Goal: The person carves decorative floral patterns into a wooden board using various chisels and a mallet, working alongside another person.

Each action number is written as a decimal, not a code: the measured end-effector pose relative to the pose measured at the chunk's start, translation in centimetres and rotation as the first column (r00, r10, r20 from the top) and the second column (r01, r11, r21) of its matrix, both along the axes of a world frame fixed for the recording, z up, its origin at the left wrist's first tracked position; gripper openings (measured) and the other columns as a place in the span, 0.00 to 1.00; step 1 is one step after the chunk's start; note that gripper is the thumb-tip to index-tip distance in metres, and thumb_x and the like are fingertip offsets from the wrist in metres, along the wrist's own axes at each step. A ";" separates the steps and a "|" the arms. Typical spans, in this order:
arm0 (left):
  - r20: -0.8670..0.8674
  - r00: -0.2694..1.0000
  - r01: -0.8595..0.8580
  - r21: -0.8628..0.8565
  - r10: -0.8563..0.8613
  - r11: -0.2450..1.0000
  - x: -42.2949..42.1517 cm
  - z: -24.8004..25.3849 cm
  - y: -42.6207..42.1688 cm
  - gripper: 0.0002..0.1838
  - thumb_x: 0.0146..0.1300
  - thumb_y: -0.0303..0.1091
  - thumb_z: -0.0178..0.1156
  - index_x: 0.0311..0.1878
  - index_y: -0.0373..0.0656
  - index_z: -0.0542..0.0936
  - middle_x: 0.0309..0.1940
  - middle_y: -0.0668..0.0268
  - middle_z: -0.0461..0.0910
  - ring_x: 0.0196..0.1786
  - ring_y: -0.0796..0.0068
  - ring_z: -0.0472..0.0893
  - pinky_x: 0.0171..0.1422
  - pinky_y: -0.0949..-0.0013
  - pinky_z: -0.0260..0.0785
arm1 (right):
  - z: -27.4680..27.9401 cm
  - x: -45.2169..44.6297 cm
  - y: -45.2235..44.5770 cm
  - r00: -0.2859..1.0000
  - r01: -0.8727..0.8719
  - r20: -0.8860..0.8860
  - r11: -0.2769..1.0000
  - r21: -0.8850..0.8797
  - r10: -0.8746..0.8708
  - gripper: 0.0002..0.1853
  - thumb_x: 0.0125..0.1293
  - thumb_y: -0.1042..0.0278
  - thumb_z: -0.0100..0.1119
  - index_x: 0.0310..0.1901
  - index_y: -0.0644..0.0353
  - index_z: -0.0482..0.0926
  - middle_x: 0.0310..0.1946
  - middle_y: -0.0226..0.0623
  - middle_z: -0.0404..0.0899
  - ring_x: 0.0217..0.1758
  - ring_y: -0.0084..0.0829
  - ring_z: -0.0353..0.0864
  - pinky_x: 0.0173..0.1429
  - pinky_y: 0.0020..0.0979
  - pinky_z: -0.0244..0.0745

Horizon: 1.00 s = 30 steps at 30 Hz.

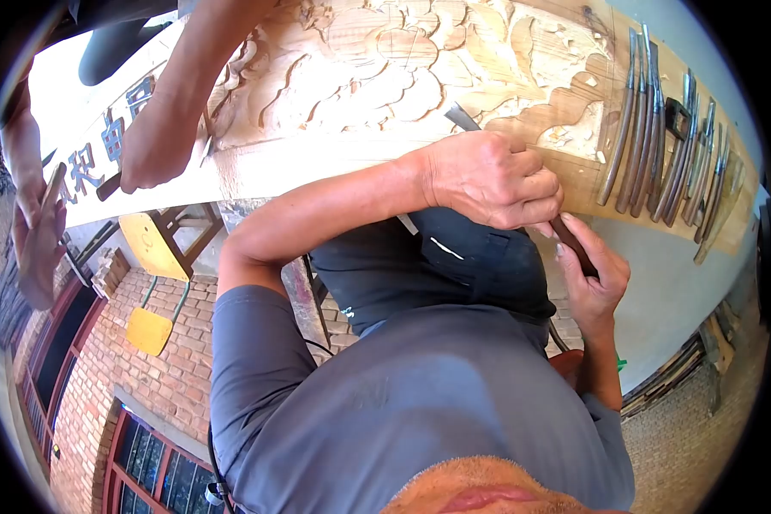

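A chisel (577, 248) with a flat metal blade and a dark wooden handle lies slantwise over the near edge of a carved wooden panel (343, 94). My left hand (499, 182) is closed round its middle, the blade showing beyond the knuckles. Lower down, the fingers and thumb of my right hand (598, 272) grip the end of the handle. The blade tip rests on or just above the panel's raised relief; which one I cannot tell.
Several carving tools (638, 128) lie in a row at the right of the bench. At the left, another person's hand (156, 147) holds a tool and their other hand (38, 231) a wooden piece. A yellow chair (152, 244) stands on brick paving below.
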State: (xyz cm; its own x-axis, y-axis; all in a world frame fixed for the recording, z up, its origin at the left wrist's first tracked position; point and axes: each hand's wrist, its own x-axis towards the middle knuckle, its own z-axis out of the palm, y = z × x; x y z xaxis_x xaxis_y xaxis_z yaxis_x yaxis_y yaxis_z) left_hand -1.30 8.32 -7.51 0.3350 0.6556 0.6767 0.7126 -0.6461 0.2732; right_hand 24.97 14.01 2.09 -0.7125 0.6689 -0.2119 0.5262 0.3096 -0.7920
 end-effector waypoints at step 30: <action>0.191 0.960 -0.112 -0.406 0.204 0.907 -1.0 0.1 2.5 0.28 0.62 0.67 0.73 0.40 0.51 0.78 0.30 0.71 0.78 0.30 0.68 0.87 0.29 0.63 0.77 | 0.5 -6.7 9.1 0.888 -0.439 0.030 0.826 0.353 0.459 0.23 0.65 0.87 0.78 0.61 0.65 0.93 0.35 0.42 0.88 0.30 0.36 0.88 0.34 0.34 0.80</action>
